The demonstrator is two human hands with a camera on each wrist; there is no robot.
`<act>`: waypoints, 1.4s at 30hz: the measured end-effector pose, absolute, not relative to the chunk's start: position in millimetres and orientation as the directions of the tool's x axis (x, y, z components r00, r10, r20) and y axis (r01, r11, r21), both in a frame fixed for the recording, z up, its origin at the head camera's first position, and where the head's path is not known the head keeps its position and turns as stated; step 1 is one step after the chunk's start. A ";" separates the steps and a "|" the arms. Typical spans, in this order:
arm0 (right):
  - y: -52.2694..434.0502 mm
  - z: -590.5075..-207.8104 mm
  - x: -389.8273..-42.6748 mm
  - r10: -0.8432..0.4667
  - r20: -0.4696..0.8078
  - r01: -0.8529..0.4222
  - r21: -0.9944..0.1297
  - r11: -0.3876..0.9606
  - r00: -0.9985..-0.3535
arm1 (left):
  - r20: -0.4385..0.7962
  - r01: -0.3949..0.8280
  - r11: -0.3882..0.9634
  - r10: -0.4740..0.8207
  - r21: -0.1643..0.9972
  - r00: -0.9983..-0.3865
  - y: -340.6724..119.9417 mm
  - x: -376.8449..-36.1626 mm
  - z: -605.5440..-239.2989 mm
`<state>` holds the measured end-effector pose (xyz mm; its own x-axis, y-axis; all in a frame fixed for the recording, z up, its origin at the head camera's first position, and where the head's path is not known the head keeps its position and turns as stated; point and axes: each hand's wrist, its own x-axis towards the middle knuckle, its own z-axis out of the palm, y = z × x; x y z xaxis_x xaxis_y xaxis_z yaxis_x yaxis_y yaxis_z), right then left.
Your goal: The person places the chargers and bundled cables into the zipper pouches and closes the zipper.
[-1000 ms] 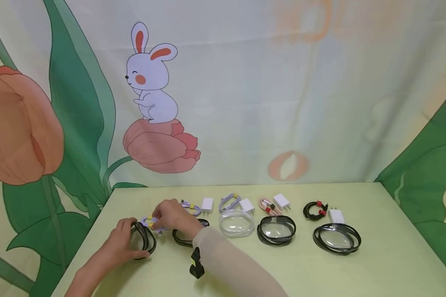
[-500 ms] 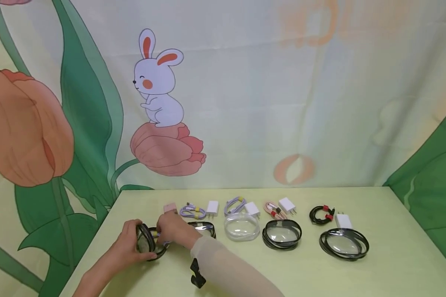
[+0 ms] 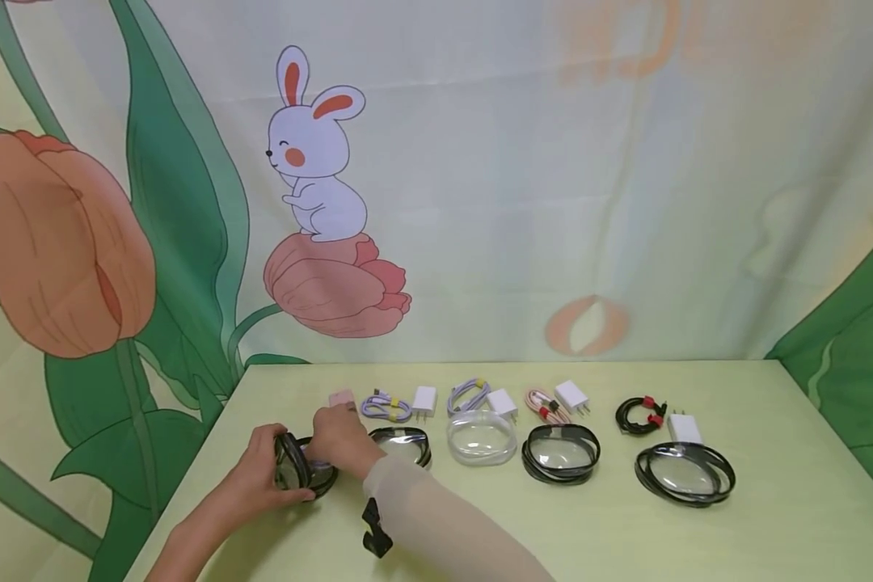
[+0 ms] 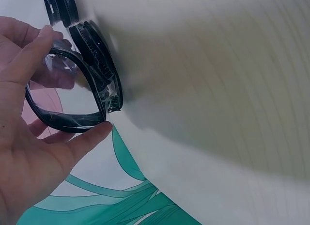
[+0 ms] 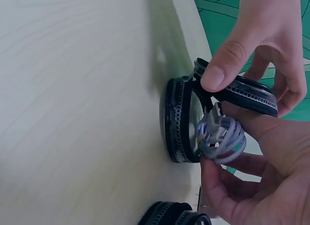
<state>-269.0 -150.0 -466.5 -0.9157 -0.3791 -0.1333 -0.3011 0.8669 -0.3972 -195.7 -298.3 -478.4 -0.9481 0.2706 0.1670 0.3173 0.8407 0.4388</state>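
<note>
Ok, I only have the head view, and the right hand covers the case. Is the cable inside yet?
Observer: Not fully. The right wrist view shows the coiled purple cable at the opening, between lid and base, pinched by the right hand.
Operator: Is the lid held open?
Observer: Yes. The left hand grips its rim from both sides, and the lid is swung well away from the base.
Operator: Is the lid see-through?
Observer: Yes. The left wrist view shows a clear pane inside a black rim.
</note>
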 end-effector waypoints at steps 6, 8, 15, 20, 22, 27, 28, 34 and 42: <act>-147.0 -468.2 -274.3 -0.408 -0.140 -0.314 -0.434 0.844 -0.902 | 0.149 0.293 0.825 0.253 0.482 -0.956 -299.7 -196.8 -476.5; -145.1 -467.5 -276.7 -0.424 -0.136 -0.328 -0.443 0.834 -0.895 | 0.154 0.293 0.821 0.249 0.490 -0.956 -299.7 -197.7 -475.7; -137.8 -466.2 -274.8 -0.565 -0.188 -0.429 -0.474 0.769 -0.803 | 0.164 0.301 0.822 0.252 0.483 -0.954 -300.2 -199.5 -477.7; -136.2 -466.6 -270.3 -0.594 -0.235 -0.445 -0.469 0.763 -0.769 | 0.141 0.288 0.819 0.251 0.496 -0.958 -301.3 -198.0 -479.4; -137.2 -467.8 -269.0 -0.604 -0.227 -0.465 -0.456 0.759 -0.764 | 0.135 0.282 0.820 0.248 0.497 -0.959 -301.8 -196.6 -479.4; -142.5 -476.6 -269.0 -0.613 -0.140 -0.517 -0.414 0.749 -0.777 | 0.124 0.277 0.823 0.249 0.496 -0.960 -302.2 -196.1 -479.3; -143.0 -478.6 -269.7 -0.613 -0.125 -0.523 -0.408 0.748 -0.780 | 0.127 0.281 0.822 0.251 0.495 -0.959 -302.3 -196.3 -479.6; -135.0 -480.4 -281.8 -0.633 -0.080 -0.530 -0.474 0.704 -0.770 | 0.154 0.295 0.822 0.252 0.487 -0.955 -302.8 -196.5 -483.7; -117.0 -479.2 -313.3 -0.539 0.169 -0.542 -0.507 0.670 -0.825 | 0.100 0.239 0.831 0.219 0.502 -0.971 -301.3 -196.4 -483.1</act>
<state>-313.3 -117.0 -479.2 -0.8249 -0.5394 0.1690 -0.5422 0.6704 -0.5066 -196.4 -301.3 -483.1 -0.9705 0.2191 0.1003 0.2394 0.8312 0.5018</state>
